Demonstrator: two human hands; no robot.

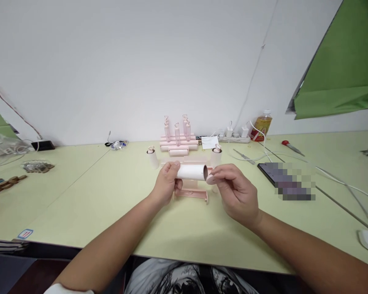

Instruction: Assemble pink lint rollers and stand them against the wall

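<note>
My left hand [168, 182] is wrapped round the left end of a white tube [190, 172], which lies level with its dark open end facing right. At that opening my right hand [236, 192] pinches a small round pink piece [211, 179] between thumb and fingers. Below and behind the tube, an open pink holder [191, 194] rests on the table, partly hidden. An upright white tube with a pink top [152, 157] stands behind my left hand, and a similar tube [216, 156] stands behind my right hand.
Pink cases [178, 145] and pink-topped clear tubes [177, 134] stand near the wall. To the right are a phone [272, 175], a bottle [261, 125], a red-handled tool [292, 148], tweezers [244, 156], a power strip [234, 139] and white cables. Brown pieces [6, 185] lie far left.
</note>
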